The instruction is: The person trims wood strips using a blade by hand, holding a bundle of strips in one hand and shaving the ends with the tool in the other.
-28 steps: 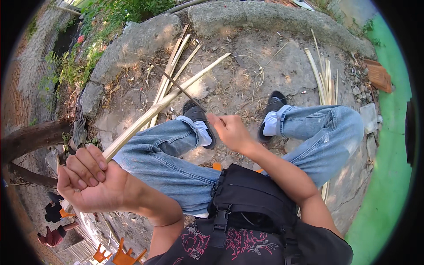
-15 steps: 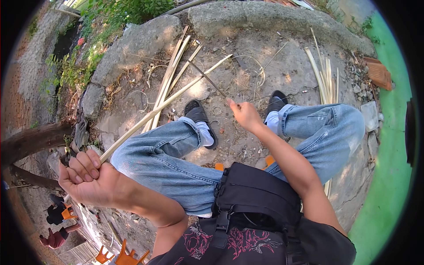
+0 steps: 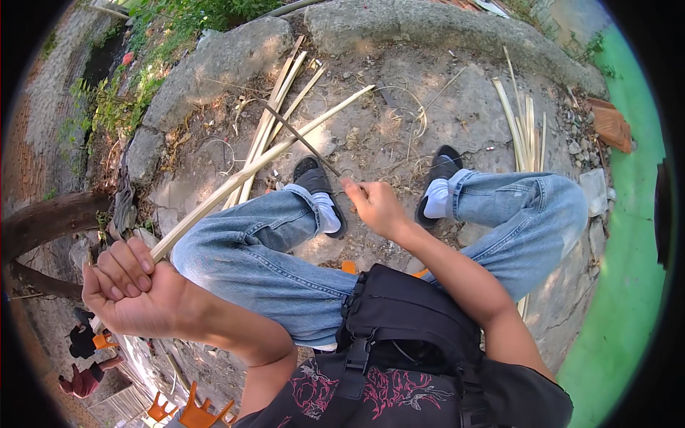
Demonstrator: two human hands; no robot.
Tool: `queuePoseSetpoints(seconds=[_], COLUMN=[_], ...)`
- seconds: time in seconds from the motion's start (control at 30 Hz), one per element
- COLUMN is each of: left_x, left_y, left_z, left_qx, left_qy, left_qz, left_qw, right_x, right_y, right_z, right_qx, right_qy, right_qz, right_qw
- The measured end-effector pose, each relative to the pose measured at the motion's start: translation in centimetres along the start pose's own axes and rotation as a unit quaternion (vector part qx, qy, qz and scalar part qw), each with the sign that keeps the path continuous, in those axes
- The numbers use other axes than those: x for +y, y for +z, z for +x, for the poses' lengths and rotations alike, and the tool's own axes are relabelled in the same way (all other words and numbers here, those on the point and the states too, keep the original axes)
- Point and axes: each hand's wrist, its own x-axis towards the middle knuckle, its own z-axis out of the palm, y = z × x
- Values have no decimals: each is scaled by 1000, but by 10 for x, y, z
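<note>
Left hand: the left hand point(image 3: 132, 296) is a tight fist around the long pale stick point(image 3: 260, 164).
Right hand: the right hand point(image 3: 378, 207) reaches forward, pinching a thin dark stick point(image 3: 300, 138).
Long stick: smooth, yellowish, slanting over the left knee above the ground point(image 3: 399, 128).

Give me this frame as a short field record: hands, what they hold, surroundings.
left hand: fist closed around the near end of a long pale bamboo strip
right hand: grips a thin dark blade, pointing away over the ground
posture: seated, legs in blue jeans, black shoes
ground: stone slab with more split strips lying at the right
on chest: black bag
</note>
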Motion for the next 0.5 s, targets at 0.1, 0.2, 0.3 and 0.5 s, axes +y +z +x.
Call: queuePoseSetpoints(seconds=[0.1,0.2,0.3,0.5], left_x=[-4,-9,-11,-7], left_y=[-9,-15,-14,-3], left_z=[6,7,7,-7], left_qx=[-133,-279,-306,-243], left_qy=[-27,-50,-10,16], left_qz=[-71,-141,-146,-125], left_qw=[988,949,941,962], right_x=[54,86,60,-24], right_y=[-22,-45,-36,-39], right_z=[33,41,34,-3], right_qx=[40,63,56,-38], right_qy=[97,185,194,140], right_qz=[-57,-80,-18,52], right_qw=[993,978,979,988])
